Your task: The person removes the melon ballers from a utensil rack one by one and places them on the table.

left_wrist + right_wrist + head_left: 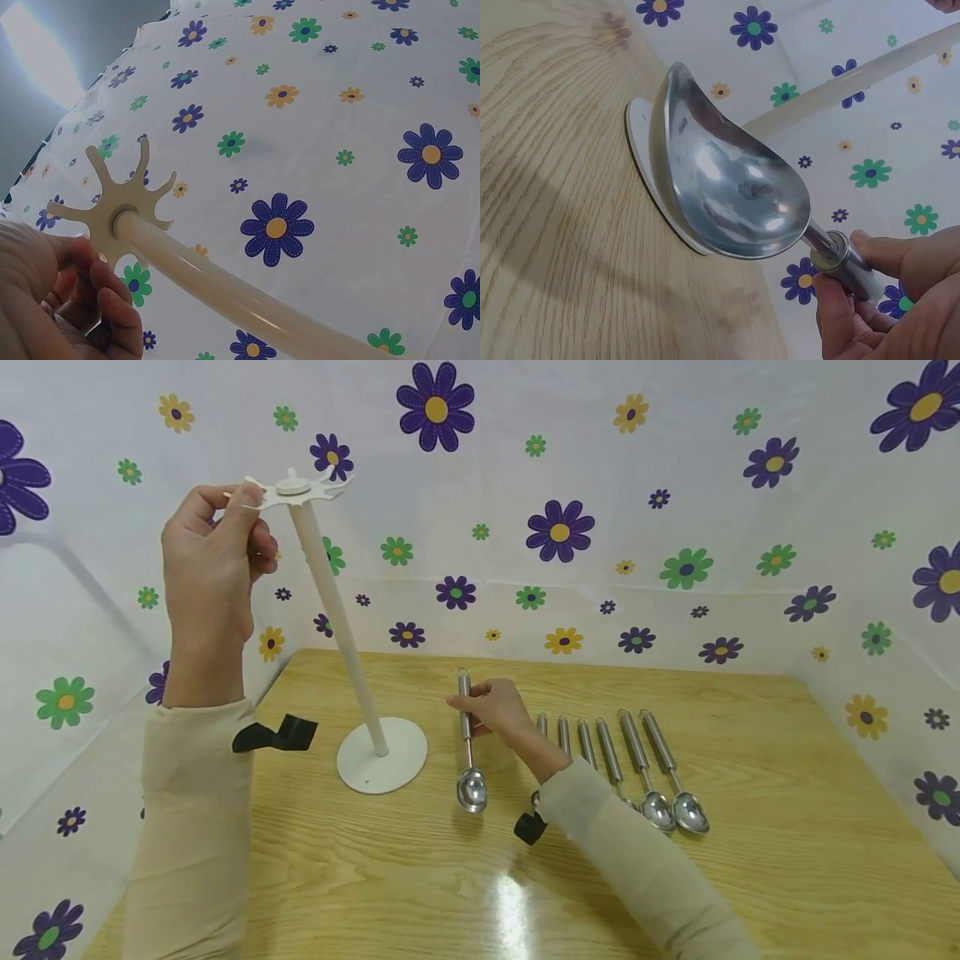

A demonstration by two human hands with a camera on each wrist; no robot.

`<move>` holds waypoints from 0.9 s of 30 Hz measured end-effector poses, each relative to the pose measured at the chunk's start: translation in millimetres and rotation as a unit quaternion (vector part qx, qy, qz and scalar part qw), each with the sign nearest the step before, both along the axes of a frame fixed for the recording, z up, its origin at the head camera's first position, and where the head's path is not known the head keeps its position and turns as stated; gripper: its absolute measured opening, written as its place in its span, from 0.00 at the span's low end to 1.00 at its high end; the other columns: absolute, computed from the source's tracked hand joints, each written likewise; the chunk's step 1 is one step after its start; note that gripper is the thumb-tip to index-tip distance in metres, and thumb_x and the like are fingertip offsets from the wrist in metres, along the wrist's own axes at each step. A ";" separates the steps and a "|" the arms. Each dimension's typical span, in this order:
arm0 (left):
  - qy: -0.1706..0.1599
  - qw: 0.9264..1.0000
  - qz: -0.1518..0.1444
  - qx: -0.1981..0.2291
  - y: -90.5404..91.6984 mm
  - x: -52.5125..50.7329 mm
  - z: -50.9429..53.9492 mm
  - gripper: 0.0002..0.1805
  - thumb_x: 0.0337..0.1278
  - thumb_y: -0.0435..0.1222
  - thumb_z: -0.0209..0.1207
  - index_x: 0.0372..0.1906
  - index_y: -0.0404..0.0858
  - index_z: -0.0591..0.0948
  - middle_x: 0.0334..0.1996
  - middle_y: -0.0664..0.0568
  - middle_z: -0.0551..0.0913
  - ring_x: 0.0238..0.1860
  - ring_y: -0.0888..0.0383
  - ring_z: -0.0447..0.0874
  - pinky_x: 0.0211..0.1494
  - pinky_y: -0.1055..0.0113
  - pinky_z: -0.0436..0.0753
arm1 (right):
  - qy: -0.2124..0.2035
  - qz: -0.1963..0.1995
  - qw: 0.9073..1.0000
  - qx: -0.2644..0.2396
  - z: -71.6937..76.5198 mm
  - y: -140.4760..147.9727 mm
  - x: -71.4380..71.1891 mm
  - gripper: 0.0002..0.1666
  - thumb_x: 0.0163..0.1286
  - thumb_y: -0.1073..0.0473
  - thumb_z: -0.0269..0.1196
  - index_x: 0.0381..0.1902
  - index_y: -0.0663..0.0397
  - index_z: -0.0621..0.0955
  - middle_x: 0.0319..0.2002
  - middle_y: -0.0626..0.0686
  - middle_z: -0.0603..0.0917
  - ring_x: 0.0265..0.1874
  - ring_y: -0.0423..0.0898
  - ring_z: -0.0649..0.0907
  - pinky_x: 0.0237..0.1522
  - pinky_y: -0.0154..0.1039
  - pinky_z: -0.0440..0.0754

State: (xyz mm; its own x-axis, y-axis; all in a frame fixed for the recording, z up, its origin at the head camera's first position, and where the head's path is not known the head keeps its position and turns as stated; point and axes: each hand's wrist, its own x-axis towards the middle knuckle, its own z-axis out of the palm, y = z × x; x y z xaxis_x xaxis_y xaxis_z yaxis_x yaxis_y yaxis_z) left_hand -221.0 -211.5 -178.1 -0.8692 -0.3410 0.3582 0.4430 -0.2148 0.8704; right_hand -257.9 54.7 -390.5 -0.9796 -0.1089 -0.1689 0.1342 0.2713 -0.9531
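A white stand (335, 602) has a round base (401, 756), a slim pole and a top ring of hooked arms (109, 221). My left hand (206, 560) pinches one of those arms between thumb and fingers. To the right of the base, my right hand (498, 706) grips the handle of a shiny metal ice cream scoop (472, 789). Its bowl hangs downward, and the right wrist view shows the scoop (735, 187) raised off the table with the stand's base behind it. Nothing hangs on the visible arms.
Several more metal scoops (633, 739) lie in a row on the wooden table (780, 777), handles toward the back. My right forearm partly covers the row's left end. A flower-patterned cloth (495, 460) closes off the back and sides.
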 end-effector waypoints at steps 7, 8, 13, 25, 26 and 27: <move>-0.002 1.000 0.002 -0.005 0.4 -0.6 -0.7 0.16 0.64 0.43 0.69 0.49 0.38 0.82 0.27 0.47 0.79 0.25 0.57 0.75 0.31 0.74 0.81 | 0.010 -0.002 1.000 0.004 -2.9 13.5 2.1 0.22 0.69 0.54 0.73 0.49 0.68 0.82 0.34 0.57 0.85 0.28 0.46 0.84 0.44 0.54 0.89; -0.001 1.000 0.002 -0.007 0.5 -0.7 -0.8 0.16 0.64 0.43 0.69 0.49 0.38 0.82 0.27 0.48 0.79 0.25 0.57 0.75 0.31 0.74 0.81 | 0.012 -0.003 1.000 0.007 -2.9 15.9 2.4 0.23 0.69 0.54 0.73 0.49 0.68 0.82 0.34 0.57 0.85 0.28 0.47 0.84 0.43 0.54 0.89; -0.004 1.000 0.003 -0.004 -0.3 -0.4 -0.7 0.16 0.64 0.43 0.70 0.49 0.38 0.82 0.27 0.48 0.79 0.25 0.57 0.75 0.31 0.74 0.81 | 0.011 -0.007 1.000 0.020 -2.7 28.0 2.1 0.21 0.69 0.53 0.72 0.47 0.67 0.82 0.33 0.56 0.84 0.29 0.47 0.84 0.44 0.54 0.89; -0.012 1.000 0.004 0.002 0.0 0.4 -0.5 0.17 0.63 0.43 0.70 0.50 0.39 0.82 0.28 0.48 0.79 0.25 0.57 0.75 0.31 0.75 0.81 | 0.011 -0.021 0.997 0.070 -7.0 75.0 1.0 0.21 0.71 0.52 0.71 0.48 0.66 0.83 0.32 0.54 0.84 0.28 0.45 0.82 0.42 0.51 0.89; -0.013 1.000 0.004 0.003 0.0 0.3 -0.5 0.17 0.63 0.43 0.70 0.50 0.39 0.82 0.28 0.48 0.80 0.25 0.57 0.75 0.31 0.75 0.81 | 0.011 -0.021 0.997 0.073 -7.4 80.0 1.0 0.21 0.71 0.52 0.70 0.48 0.67 0.83 0.32 0.54 0.83 0.28 0.45 0.82 0.42 0.51 0.89; -0.012 1.000 0.004 0.003 0.1 0.4 -0.5 0.17 0.63 0.43 0.70 0.50 0.39 0.82 0.28 0.48 0.79 0.25 0.57 0.75 0.31 0.74 0.81 | 0.009 -0.022 0.997 0.075 -7.3 84.5 1.4 0.21 0.72 0.52 0.70 0.48 0.67 0.82 0.32 0.53 0.83 0.28 0.44 0.82 0.42 0.51 0.89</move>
